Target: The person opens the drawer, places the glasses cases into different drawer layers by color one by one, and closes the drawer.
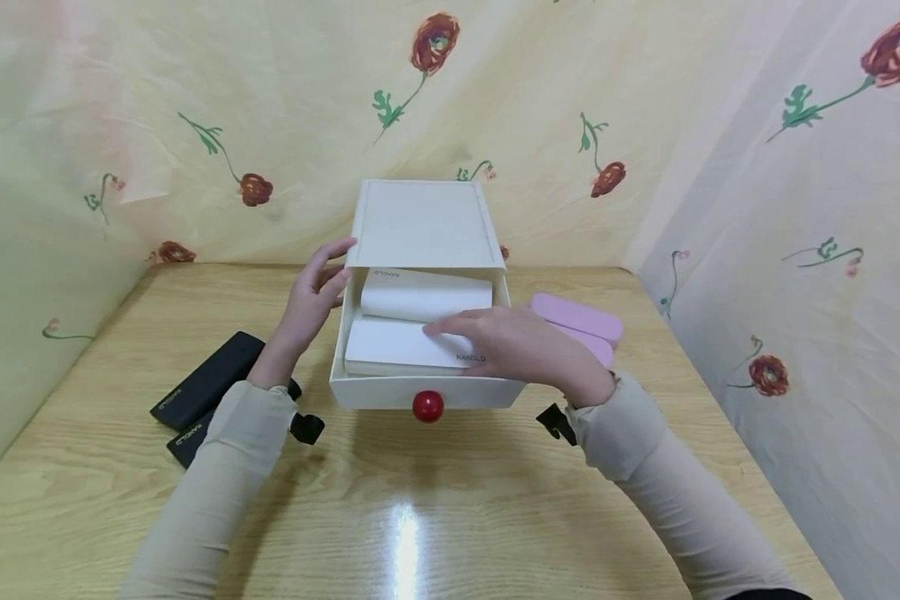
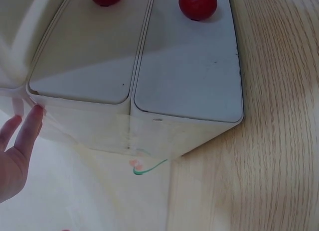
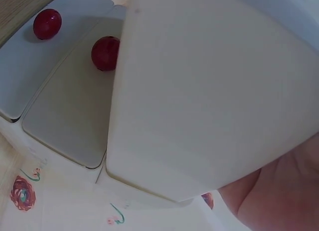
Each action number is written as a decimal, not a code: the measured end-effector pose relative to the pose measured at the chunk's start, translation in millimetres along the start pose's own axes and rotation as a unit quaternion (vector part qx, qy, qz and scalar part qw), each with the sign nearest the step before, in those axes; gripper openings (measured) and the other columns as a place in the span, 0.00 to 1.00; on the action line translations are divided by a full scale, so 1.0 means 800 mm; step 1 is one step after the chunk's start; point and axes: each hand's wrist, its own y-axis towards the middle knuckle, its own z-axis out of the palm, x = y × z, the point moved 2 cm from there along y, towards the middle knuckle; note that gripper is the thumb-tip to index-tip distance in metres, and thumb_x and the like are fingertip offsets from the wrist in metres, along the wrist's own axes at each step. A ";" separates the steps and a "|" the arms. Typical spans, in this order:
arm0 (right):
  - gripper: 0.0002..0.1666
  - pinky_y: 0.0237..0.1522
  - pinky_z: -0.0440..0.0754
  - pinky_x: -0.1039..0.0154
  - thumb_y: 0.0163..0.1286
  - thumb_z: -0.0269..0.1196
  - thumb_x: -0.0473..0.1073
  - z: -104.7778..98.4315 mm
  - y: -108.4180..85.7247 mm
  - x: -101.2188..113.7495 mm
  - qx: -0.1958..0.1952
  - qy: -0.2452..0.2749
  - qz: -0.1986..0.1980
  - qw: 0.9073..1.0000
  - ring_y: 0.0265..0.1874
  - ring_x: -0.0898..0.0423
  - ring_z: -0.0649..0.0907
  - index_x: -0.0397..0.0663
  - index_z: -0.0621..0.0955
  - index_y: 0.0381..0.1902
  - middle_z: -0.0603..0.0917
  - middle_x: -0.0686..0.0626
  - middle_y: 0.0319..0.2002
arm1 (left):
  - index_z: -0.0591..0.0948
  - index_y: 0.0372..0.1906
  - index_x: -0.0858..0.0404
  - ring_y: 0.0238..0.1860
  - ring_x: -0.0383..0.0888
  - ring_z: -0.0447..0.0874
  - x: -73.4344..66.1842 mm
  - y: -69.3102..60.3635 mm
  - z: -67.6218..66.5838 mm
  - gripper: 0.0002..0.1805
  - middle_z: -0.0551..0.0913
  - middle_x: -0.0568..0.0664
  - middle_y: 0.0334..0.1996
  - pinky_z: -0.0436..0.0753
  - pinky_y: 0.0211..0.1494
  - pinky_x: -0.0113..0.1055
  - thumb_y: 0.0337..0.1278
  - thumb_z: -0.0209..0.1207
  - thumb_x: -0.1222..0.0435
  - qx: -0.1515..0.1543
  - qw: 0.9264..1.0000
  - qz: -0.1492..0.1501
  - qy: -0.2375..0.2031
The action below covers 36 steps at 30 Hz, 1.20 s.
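A small white drawer cabinet (image 1: 427, 221) stands on the table with its top drawer (image 1: 378, 393) pulled out by a red knob (image 1: 428, 406). Inside lie two white glasses cases, the front one (image 1: 397, 343) flatter-looking and the back one (image 1: 423, 296) rounded. My right hand (image 1: 517, 342) reaches over the drawer's right side, its fingers resting on the front case; the thumb is partly hidden. With fingers spread, my left hand (image 1: 311, 300) touches the cabinet's left side. The left wrist view shows its fingertips (image 2: 35, 114) against the cabinet wall.
Two black glasses cases (image 1: 210, 379) lie left of the cabinet, partly behind the left forearm. On the right are two pink cases (image 1: 577, 317). Lower drawers (image 2: 187, 66) with red knobs are closed. A flowered cloth (image 1: 307, 108) hangs behind the table.
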 end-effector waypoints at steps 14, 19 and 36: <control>0.35 0.48 0.82 0.60 0.57 0.73 0.43 -0.005 0.002 0.000 0.013 0.024 -0.007 1.000 0.43 0.56 0.84 0.48 0.76 0.63 0.83 0.49 0.57 | 0.65 0.71 0.57 0.63 0.51 0.70 -0.001 0.001 -0.001 0.27 0.64 0.55 0.68 0.82 0.43 0.24 0.70 0.48 0.60 0.001 1.000 -0.004 0.004; 0.34 0.54 0.80 0.57 0.61 0.70 0.45 -0.008 0.000 -0.001 0.016 0.059 -0.008 0.998 0.51 0.54 0.82 0.47 0.75 0.64 0.82 0.48 0.59 | 0.65 0.71 0.57 0.64 0.53 0.70 -0.002 0.000 -0.001 0.27 0.64 0.55 0.68 0.81 0.43 0.25 0.69 0.48 0.60 0.000 1.000 -0.004 0.007; 0.31 0.54 0.79 0.57 0.65 0.66 0.47 -0.026 -0.027 0.006 -0.081 0.125 -0.015 0.989 0.56 0.56 0.80 0.46 0.75 0.65 0.80 0.49 0.61 | 0.64 0.72 0.56 0.64 0.53 0.69 0.000 0.000 -0.002 0.26 0.63 0.54 0.69 0.81 0.44 0.25 0.71 0.48 0.60 0.006 1.000 -0.003 0.015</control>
